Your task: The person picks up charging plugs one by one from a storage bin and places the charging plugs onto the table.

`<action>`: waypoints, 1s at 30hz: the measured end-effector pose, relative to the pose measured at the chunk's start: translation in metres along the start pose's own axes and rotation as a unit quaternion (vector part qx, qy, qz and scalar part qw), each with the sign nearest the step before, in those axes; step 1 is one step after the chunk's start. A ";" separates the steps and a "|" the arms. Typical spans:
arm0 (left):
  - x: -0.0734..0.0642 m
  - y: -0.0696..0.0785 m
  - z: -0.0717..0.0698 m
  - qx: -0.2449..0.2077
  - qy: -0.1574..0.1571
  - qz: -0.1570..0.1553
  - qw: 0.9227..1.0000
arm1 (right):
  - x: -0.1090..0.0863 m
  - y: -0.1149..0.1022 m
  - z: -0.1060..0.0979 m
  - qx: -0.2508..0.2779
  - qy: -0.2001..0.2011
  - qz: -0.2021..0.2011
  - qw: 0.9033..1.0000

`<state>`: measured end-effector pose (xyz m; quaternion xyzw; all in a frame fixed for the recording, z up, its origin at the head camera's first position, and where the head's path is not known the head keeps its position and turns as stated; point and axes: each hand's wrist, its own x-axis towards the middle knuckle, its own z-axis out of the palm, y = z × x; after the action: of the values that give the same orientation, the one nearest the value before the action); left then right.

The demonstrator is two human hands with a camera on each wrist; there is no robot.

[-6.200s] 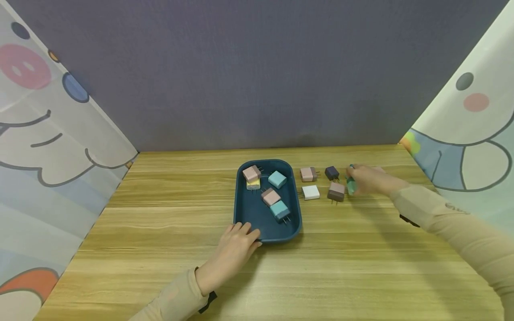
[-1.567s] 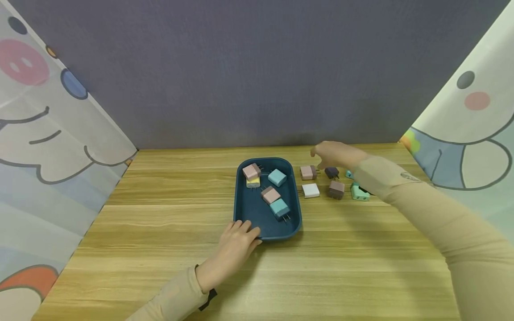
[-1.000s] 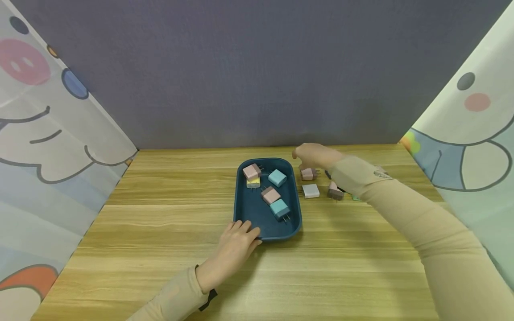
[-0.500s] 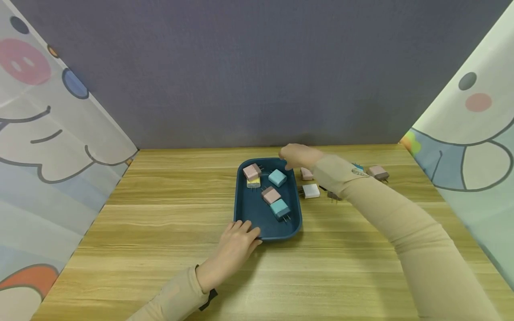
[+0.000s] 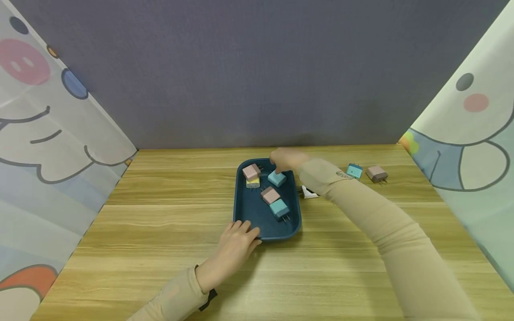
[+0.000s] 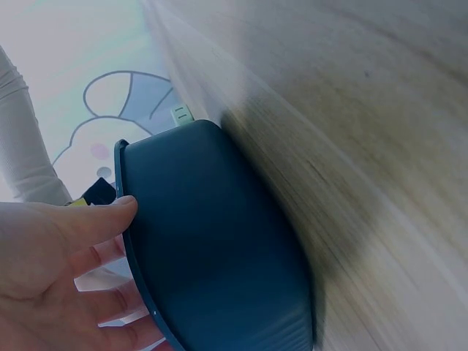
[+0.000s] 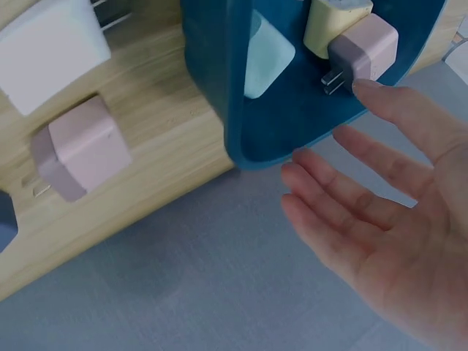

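Note:
My left hand (image 5: 234,249) grips the near left rim of a dark blue tray (image 5: 261,229); in the left wrist view the thumb lies over that rim. Inside the tray are a pink charger plug (image 5: 251,172) on a yellow charger plug (image 5: 253,183), a light blue charger plug (image 5: 277,178), another pink charger plug (image 5: 270,195) and a teal charger plug (image 5: 279,209). Over the tray's far edge hovers my right hand (image 5: 287,158), holding nothing. In the right wrist view its fingers are spread and relaxed, the thumb tip appearing beside the upper pink plug.
Right of the tray lie a white charger plug (image 7: 51,47), a pink one (image 7: 91,142) and a dark one (image 7: 6,219). Farther right are a blue plug (image 5: 354,170) and a pink-brown plug (image 5: 376,174). A grey wall (image 5: 257,89) rises behind the table.
Earlier, my right hand was at the green charger plug on the right. It has let go and moved left, over the tray's far edge. My left hand has stayed on the rim.

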<state>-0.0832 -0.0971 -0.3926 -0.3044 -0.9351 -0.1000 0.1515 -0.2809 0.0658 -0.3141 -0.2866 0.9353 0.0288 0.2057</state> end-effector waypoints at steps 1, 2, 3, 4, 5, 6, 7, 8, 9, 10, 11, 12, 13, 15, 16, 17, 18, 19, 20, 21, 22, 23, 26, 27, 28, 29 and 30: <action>0.000 0.000 0.000 0.001 0.001 0.000 1.000 | 0.001 -0.001 0.001 0.003 -0.001 0.002 1.000; 0.000 0.000 0.000 0.001 0.001 0.000 1.000 | 0.002 -0.003 0.002 0.009 -0.004 0.004 1.000; 0.000 0.000 0.000 0.001 0.002 -0.001 1.000 | 0.003 -0.003 0.003 0.012 -0.005 0.006 1.000; 0.000 0.000 0.000 0.001 0.002 -0.001 1.000 | 0.004 -0.004 0.004 0.016 -0.007 0.009 1.000; 0.000 0.000 0.000 0.000 0.002 -0.001 1.000 | 0.005 -0.005 0.005 0.024 -0.010 0.013 1.000; 0.000 0.000 0.000 0.000 0.002 -0.002 1.000 | 0.006 -0.006 0.007 0.031 -0.012 0.017 0.999; 0.000 0.000 0.000 0.000 0.001 -0.002 1.000 | 0.006 -0.006 0.008 0.035 -0.012 0.021 0.999; 0.000 0.000 0.000 0.000 0.001 -0.002 1.000 | 0.007 -0.006 0.009 0.038 -0.013 0.022 0.999; 0.001 0.000 0.000 0.000 0.000 -0.002 1.000 | 0.008 -0.007 0.010 0.040 -0.012 0.025 0.999; 0.001 0.000 0.000 0.000 -0.001 -0.002 1.000 | 0.008 -0.007 0.011 0.043 -0.012 0.027 0.999; 0.001 0.000 0.000 -0.001 -0.003 -0.003 1.000 | 0.009 -0.007 0.012 0.043 -0.011 0.028 0.999; 0.001 0.000 0.000 -0.001 -0.004 -0.003 1.000 | 0.009 -0.008 0.013 0.039 -0.008 0.029 0.999; 0.000 0.000 0.000 -0.002 -0.004 -0.003 1.000 | 0.009 -0.008 0.014 0.035 -0.007 0.028 0.999; 0.000 0.000 0.000 -0.004 -0.005 -0.004 1.000 | 0.010 -0.009 0.016 0.033 -0.010 0.031 0.999; 0.000 0.000 0.000 -0.005 -0.003 -0.003 1.000 | 0.010 -0.010 0.017 0.031 -0.013 0.033 0.999; 0.000 0.000 0.000 -0.005 -0.002 -0.003 1.000 | 0.010 -0.011 0.017 0.030 -0.017 0.037 0.999; 0.000 0.000 0.000 -0.005 0.001 -0.003 1.000 | 0.011 -0.012 0.018 0.031 -0.021 0.041 0.998; 0.000 0.000 0.001 -0.005 0.003 -0.002 1.000 | 0.012 -0.012 0.019 0.033 -0.025 0.043 0.998; -0.001 0.000 0.001 -0.004 0.005 -0.001 1.000 | 0.012 -0.013 0.020 0.035 -0.029 0.048 0.998; -0.001 0.000 0.001 -0.003 0.007 -0.001 1.000 | 0.013 -0.013 0.021 0.039 -0.033 0.051 0.997; -0.001 -0.001 0.002 -0.002 0.009 0.000 1.000 | 0.014 -0.014 0.022 0.041 -0.036 0.055 0.997; -0.001 -0.001 0.002 -0.001 0.010 0.000 1.000 | 0.015 -0.014 0.023 0.044 -0.036 0.059 0.997; -0.001 -0.001 0.002 0.002 0.010 0.001 1.000 | 0.019 -0.014 0.027 0.046 -0.039 0.063 0.996; -0.001 -0.001 0.002 0.003 0.009 0.001 1.000 | 0.021 -0.014 0.028 0.044 -0.039 0.064 0.996; -0.001 -0.001 0.002 0.003 0.008 0.001 1.000 | 0.022 -0.015 0.029 0.042 -0.041 0.065 0.996; -0.001 -0.001 0.002 0.004 0.007 0.001 1.000 | 0.023 -0.015 0.031 0.042 -0.040 0.065 0.996; -0.001 -0.001 0.002 0.004 0.006 0.001 1.000 | 0.024 -0.014 0.033 0.037 -0.033 0.062 0.997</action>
<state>-0.0834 -0.0976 -0.3953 -0.3043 -0.9341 -0.0983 0.1587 -0.2789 0.0469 -0.3527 -0.2195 0.9444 0.0157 0.2444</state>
